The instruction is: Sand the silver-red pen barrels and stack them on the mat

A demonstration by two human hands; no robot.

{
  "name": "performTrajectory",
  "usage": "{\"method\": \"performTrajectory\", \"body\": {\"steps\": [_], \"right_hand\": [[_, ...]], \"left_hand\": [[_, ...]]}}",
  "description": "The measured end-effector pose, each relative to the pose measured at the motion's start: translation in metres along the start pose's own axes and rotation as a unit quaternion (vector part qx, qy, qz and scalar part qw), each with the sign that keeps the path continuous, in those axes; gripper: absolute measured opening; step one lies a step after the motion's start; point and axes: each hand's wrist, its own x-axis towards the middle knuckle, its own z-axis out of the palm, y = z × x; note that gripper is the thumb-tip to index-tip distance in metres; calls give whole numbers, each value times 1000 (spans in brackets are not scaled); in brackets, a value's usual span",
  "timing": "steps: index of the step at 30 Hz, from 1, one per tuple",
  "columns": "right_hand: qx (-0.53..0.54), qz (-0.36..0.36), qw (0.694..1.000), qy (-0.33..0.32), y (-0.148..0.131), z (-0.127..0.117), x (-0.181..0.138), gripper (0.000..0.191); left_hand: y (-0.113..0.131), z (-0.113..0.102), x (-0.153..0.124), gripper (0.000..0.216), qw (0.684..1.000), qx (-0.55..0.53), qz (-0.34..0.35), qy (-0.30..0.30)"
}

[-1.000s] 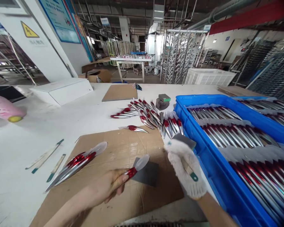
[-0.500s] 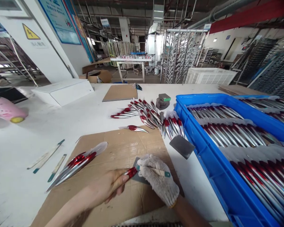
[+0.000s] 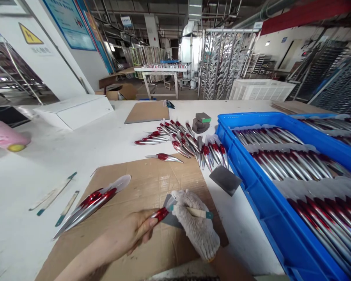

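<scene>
My bare left hand is closed around a tapered red-and-silver piece with a clear tip; most of its body is hidden in the fingers. My right hand, in a white knit glove, grips a thin flat stick with green ends. One green end meets the piece near its clear tip. Under both lies a dark grey sheet on brown cardboard. Left of the hands rest a few similar red-and-silver pieces, side by side, and a single one lies at the cardboard's far edge.
A blue crate with rows of such pieces stands on the right. Beyond the cardboard is a loose pile of pieces, near a grey-and-green block. Another dark sheet lies beside the crate. More sticks are at left.
The stick has tilted slightly and its outer end sits a little further right. Both hands keep their hold in nearly the same place. The whole view has shifted slightly.
</scene>
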Motion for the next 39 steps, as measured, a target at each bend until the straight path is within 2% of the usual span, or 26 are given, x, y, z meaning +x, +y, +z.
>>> {"method": "performTrajectory", "body": {"steps": [7, 16, 20, 24, 29, 32, 39], "right_hand": [[-31, -20, 999, 17, 9, 6, -6, 27], [-52, -57, 997, 22, 4, 3, -5, 26], [-65, -56, 996, 33, 4, 4, -7, 27], [-51, -86, 994, 52, -3, 4, -1, 26], [-59, -88, 994, 25, -1, 0, -2, 29], [-67, -77, 994, 32, 4, 0, -6, 29], [-51, -81, 995, 17, -4, 1, 1, 25]], "left_hand": [[1, 0, 1, 66, 1000, 18, -2, 0], [-6, 3, 2, 70, 999, 27, -15, 13], [-5, 5, 1, 70, 999, 24, -20, 24], [-2, 6, 0, 70, 999, 34, -16, 33], [-2, 7, 1, 61, 998, 43, -19, 37], [-2, 7, 2, 58, 998, 38, -21, 34], [-3, 9, 2, 65, 997, 56, -9, 49]]}}
